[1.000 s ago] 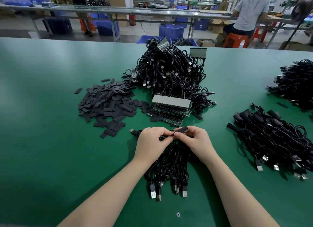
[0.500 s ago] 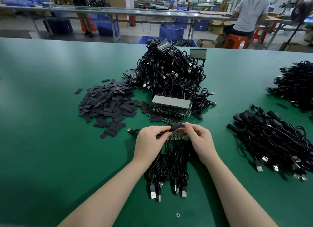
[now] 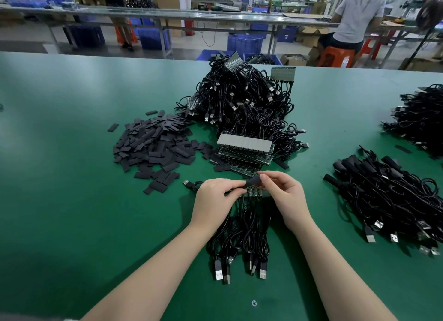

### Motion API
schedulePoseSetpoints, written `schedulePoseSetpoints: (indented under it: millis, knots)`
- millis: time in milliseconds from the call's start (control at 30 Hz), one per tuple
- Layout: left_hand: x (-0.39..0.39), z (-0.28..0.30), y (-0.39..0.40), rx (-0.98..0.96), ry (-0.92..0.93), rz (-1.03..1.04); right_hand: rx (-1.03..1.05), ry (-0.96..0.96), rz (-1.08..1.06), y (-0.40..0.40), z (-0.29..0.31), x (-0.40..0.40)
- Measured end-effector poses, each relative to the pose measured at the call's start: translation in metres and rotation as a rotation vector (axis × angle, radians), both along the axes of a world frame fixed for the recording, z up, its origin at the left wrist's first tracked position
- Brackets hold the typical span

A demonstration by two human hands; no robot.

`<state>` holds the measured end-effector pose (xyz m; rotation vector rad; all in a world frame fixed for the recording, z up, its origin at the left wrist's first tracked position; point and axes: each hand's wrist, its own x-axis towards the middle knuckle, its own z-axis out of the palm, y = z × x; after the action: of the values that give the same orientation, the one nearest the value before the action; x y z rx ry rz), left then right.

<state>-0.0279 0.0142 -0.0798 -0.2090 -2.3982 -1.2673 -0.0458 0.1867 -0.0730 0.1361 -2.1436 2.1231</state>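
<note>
1. A factory hall; the green bench (image 3: 72, 200) carries a heap of loose sleeves (image 3: 153, 148) and a pile of cables (image 3: 247, 105).
2. The left hand (image 3: 215, 198) and right hand (image 3: 285, 196) each pinch an end of one black sleeve (image 3: 253, 182), held just above the board strip (image 3: 251, 194).
3. The step looks like sleeving one board on the strip.
4. Next, the sleeve's mouth probably needs lining up with that board's end, then sliding on while one hand steadies the strip.

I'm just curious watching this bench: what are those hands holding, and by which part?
A short black sleeve: the left hand pinches its left end, the right hand its right end, just over the USB cable bundle.
</note>
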Motion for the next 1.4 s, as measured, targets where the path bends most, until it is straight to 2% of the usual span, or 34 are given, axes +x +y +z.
schedulePoseSetpoints:
  millis: [100, 267, 400, 567, 667, 833, 1000, 1100, 1167, 1267, 1400]
  knots:
    - [-0.001, 0.0, 0.001, 0.021, 0.001, 0.021, 0.038, 0.047, -0.056, -0.001, -0.001, 0.001]
    - [-0.001, -0.001, 0.001, 0.005, 0.004, 0.043, 0.096, 0.06, -0.031, -0.004, -0.004, 0.003]
    - [-0.001, -0.001, -0.001, 0.016, -0.021, 0.037, 0.227, 0.061, -0.029, -0.004, -0.005, 0.002]
    - [-0.002, -0.001, 0.0, 0.018, -0.024, 0.028, 0.205, 0.055, -0.047, -0.003, -0.005, 0.001]
    - [-0.001, -0.001, 0.0, 0.011, -0.027, 0.007, 0.212, 0.018, 0.041, -0.004, -0.001, 0.0]
    - [-0.001, 0.0, 0.0, -0.019, -0.042, -0.064, 0.135, -0.003, 0.104, -0.002, 0.001, 0.001]
    - [-0.002, -0.002, 0.003, -0.246, 0.034, 0.004, -0.115, -0.091, -0.051, 0.006, -0.002, -0.001]
    - [-0.003, -0.002, 0.003, -0.278, 0.021, 0.019, -0.202, -0.094, -0.096, 0.009, -0.001, -0.001]
    - [-0.003, -0.003, 0.004, -0.282, 0.029, 0.013, -0.112, -0.08, -0.071, 0.007, -0.002, -0.001]
    - [-0.002, -0.003, 0.003, -0.273, 0.044, 0.002, 0.13, -0.048, 0.032, -0.002, -0.003, 0.003]
    - [-0.001, -0.001, 0.002, -0.247, 0.088, -0.01, 0.146, -0.028, -0.013, -0.003, 0.003, 0.006]
